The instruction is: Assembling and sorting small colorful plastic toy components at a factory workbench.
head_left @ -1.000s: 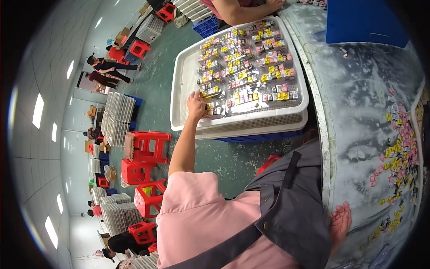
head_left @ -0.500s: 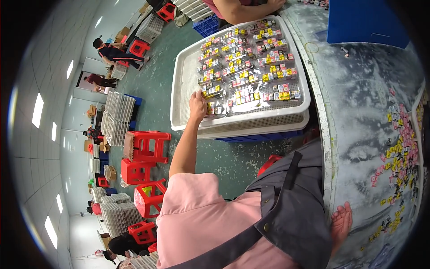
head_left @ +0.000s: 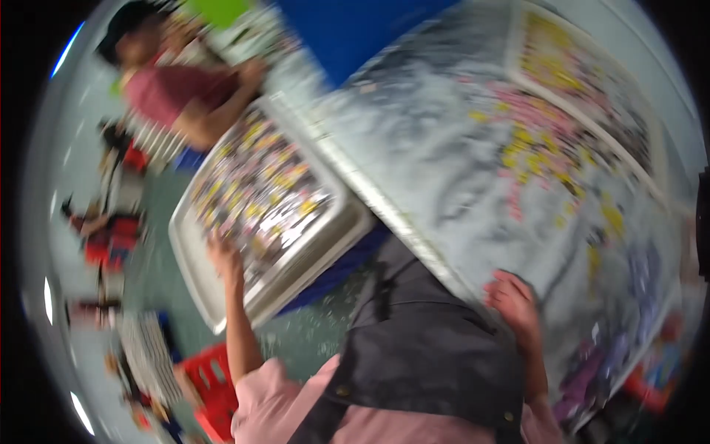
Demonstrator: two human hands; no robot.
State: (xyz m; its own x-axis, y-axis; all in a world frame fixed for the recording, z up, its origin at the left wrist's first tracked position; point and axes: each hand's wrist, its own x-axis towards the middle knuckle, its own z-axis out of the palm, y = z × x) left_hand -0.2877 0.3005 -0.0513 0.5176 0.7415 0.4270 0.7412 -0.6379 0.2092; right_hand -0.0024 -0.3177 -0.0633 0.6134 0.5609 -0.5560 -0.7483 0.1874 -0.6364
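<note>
My left hand (head_left: pixel 224 255) reaches into a white plastic tray (head_left: pixel 194 255) at its near left part, beside the packs lying there. Motion smears its fingers, so their grip is unclear. Rows of small shiny clear packs (head_left: pixel 259 185) with pink, yellow and black pieces fill much of the tray. At the edge of the grey-white table (head_left: pixel 444 214), my right hand (head_left: pixel 512 296) hovers or rests with loosely bent fingers and nothing visible in it. Loose pink, yellow and black pieces (head_left: pixel 543 152) lie scattered farther along the tabletop.
Another person (head_left: pixel 181 92) sits beyond the tray with an arm on the table. A blue panel or bin (head_left: pixel 347 33) stands at the far edge. A white-rimmed tray (head_left: pixel 592 122) holds more pieces. Red stools (head_left: pixel 211 388) stand at the left; purple plastic bags (head_left: pixel 588 370) lie near right.
My view has swung right toward the table, showing more of it and blurring the picture. My left hand remains at the tray's near left; my right hand stays by the table edge.
</note>
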